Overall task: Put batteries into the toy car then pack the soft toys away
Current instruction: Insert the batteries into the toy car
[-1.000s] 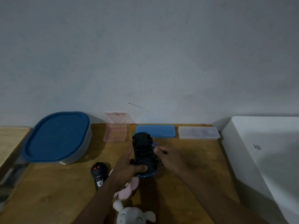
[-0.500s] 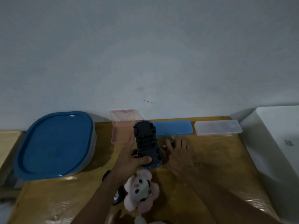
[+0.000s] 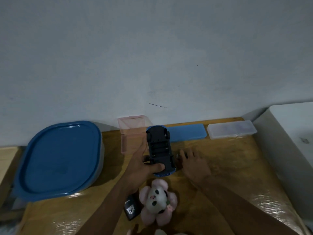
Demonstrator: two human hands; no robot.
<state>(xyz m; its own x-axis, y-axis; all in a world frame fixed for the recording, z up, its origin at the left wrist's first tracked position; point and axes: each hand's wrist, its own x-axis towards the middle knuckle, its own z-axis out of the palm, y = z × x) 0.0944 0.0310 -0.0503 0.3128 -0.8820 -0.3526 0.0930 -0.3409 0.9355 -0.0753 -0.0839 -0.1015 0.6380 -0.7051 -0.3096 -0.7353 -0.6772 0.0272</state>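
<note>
As left hand (image 3: 144, 168) grips, upturned toy car (image 3: 160, 150) seemingly protrudes beyond it.

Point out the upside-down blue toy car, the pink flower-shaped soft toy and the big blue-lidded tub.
upside-down blue toy car (image 3: 160, 148), head view, black underside.
pink flower-shaped soft toy (image 3: 155, 199), head view, white face.
big blue-lidded tub (image 3: 59, 158), head view, lid centre.

This looks like a plain room in a home. A varnished wooden table (image 3: 237, 167) stands against a bare, pale painted wall (image 3: 152, 56). A food-storage tub with a blue lid (image 3: 59, 158) sits at nine o'clock. Small plastic cases lie at twelve: a pink case (image 3: 132, 133), a blue case (image 3: 188, 133) and a clear case (image 3: 230, 131). A white box-like unit (image 3: 291, 133) stands at three o'clock, and a pink soft toy (image 3: 157, 200) lies at six.
</note>
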